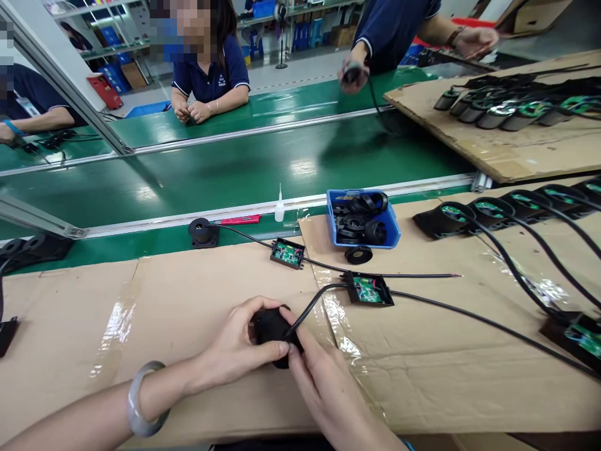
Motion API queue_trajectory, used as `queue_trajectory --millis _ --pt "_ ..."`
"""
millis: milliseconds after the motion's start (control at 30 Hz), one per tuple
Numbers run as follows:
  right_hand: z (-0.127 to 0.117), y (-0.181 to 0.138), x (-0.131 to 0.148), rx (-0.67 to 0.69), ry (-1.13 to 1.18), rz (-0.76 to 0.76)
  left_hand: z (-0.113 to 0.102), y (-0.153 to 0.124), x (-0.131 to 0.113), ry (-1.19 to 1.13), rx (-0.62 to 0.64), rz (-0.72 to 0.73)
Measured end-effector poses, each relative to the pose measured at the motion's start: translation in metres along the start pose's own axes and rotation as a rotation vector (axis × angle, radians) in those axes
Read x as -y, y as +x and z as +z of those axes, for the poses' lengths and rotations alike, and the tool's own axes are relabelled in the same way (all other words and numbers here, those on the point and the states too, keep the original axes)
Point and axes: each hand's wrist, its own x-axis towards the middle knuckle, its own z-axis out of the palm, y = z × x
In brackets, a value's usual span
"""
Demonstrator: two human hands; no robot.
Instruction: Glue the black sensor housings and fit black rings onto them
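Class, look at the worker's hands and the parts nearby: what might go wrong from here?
The left hand and right hand hold a black housing whose cable leads to an open box; turning or pulling it could drag the box or strain the cable.
That box's green circuit board is exposed, so a knock might damage it.
The white bottle stands upright; a bump could tip it.

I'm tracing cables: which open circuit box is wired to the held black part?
The circuit box below the blue bin; its cable curves to the held black part. The neighbouring upper-left box joins another part.
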Motion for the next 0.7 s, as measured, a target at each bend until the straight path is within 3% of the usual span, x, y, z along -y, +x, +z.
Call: queue_trajectory --millis 100,267,433,567,700 --pt "0.001 -0.001 -0.004 -0.093 0.113 -0.064 -0.005 0.002 0.006 -0.138 0.022 -0.016" --pt "0.008 -0.002 -0.010 -0.161 0.027 -0.052 -0.008 0.007 0.006 -0.189 0.074 -0.049" --pt "0.015 -0.002 -0.010 -0.291 0.019 -0.054 0.000 0.006 0.007 0.011 0.053 0.029" --pt "0.018 -0.001 -0.014 -0.382 0.105 -0.091 0.011 0.007 0.011 0.274 -0.001 0.225" --pt "0.019 0.000 -0.014 -0.407 0.222 -0.071 0.018 0.011 0.012 0.283 -0.005 0.300"
